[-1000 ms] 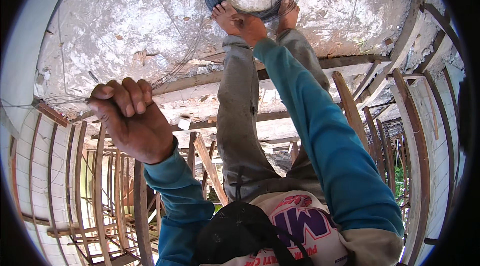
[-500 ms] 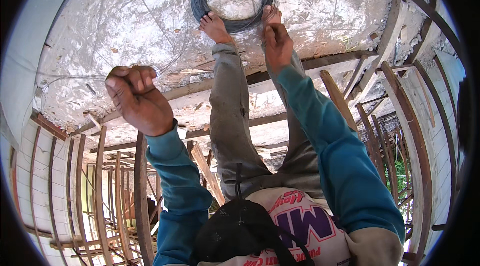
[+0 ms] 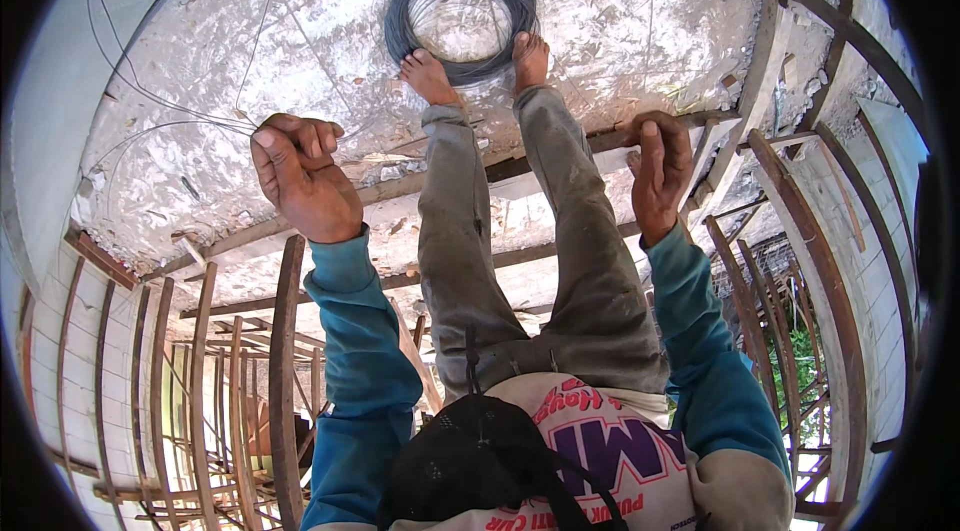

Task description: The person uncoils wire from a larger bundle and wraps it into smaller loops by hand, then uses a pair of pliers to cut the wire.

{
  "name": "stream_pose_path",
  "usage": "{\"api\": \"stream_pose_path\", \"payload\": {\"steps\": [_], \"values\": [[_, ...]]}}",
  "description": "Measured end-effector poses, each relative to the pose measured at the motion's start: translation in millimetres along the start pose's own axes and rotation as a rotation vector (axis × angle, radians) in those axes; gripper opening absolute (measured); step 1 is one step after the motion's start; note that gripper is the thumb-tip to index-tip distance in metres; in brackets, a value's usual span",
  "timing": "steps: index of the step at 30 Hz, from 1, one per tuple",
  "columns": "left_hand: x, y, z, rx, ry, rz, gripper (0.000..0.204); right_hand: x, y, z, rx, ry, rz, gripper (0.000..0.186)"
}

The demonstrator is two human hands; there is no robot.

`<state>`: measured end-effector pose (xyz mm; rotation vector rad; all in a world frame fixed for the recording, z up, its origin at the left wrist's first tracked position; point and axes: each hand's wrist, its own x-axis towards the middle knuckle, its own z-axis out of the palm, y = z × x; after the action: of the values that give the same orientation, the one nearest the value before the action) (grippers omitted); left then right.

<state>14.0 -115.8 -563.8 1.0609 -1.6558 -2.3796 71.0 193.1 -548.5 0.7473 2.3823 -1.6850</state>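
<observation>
My left hand (image 3: 308,176) is closed, thumb against curled fingers, on several thin dark wires (image 3: 205,115). From it the strands run out to the left, and some loop up toward the pale sheet. On the right, my right hand (image 3: 660,176) is raised with thumb and fingers pressed together; whatever it may hold is too fine or hidden to make out. A thick coil of dark wire (image 3: 399,16) lies flat on the stained concrete surface (image 3: 590,11) ahead. My bare feet (image 3: 429,78) rest against the coil's near edge.
A wooden beam (image 3: 390,189) crosses below my legs, with more timber behind it. Upright wooden posts (image 3: 287,381) stand at the lower left, and others (image 3: 822,261) on the right. A pale sheet (image 3: 60,101) rises along the left side.
My right hand has moved right and toward me, away from my right foot. My left hand has shifted slightly right, and the wires from it now loop higher on the left.
</observation>
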Motion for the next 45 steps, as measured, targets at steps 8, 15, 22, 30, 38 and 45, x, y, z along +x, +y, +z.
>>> {"api": "stream_pose_path", "payload": {"steps": [8,15,22,30,38,45], "values": [[-17,1,-4,-0.001,0.019,-0.077,0.026,-13,-5,11,-0.142,-0.23,0.014,0.01],[-33,-2,2,-0.003,0.002,-0.094,0.026,-24,-32,51,-0.193,-0.519,-0.22,0.012],[-45,-3,15,-0.006,-0.015,-0.099,0.026,10,37,99,-0.43,-0.347,-0.221,0.015],[-59,-14,12,0.006,-0.016,-0.124,0.025,69,177,202,-0.666,-0.378,-0.169,0.008],[-55,-6,8,-0.001,-0.006,-0.022,0.026,108,313,283,-0.566,-0.213,0.125,0.019],[-50,-15,22,0.01,-0.025,-0.039,0.028,158,423,271,-0.245,-0.185,0.237,0.031]]}}
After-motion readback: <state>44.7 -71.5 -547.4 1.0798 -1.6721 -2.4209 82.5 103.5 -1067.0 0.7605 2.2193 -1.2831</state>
